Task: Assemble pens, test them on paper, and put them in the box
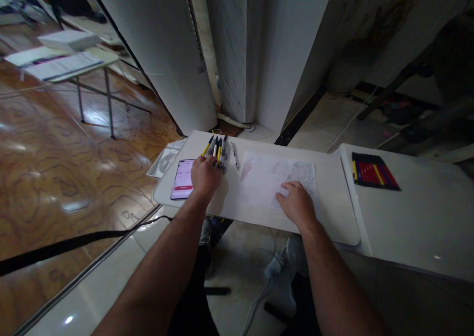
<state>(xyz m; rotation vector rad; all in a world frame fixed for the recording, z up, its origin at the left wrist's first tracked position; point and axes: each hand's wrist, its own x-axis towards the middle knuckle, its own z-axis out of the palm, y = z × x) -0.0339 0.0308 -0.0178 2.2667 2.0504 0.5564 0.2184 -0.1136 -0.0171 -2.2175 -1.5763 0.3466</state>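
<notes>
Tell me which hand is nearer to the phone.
Left. The left hand is right beside the phone, at the pens; the right hand is farther off, over the paper.

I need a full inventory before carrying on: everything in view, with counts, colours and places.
White tables: two, end to end, centre and right
Sheet: one, white, grey and reddish strokes, centre table
Loose pens: several, yellow, black, white, by left hand; exact count unclear
Separate pen: one, dark and pale, between bunch and sheet
Phone: one, pinkish screen, left end
Pen set: one, mostly black and red, right table
Folding table: one, pale, upper left, bearing papers and a white box
Shoes: two, greyish, below
Hands: left at pens, right on sheet
</notes>
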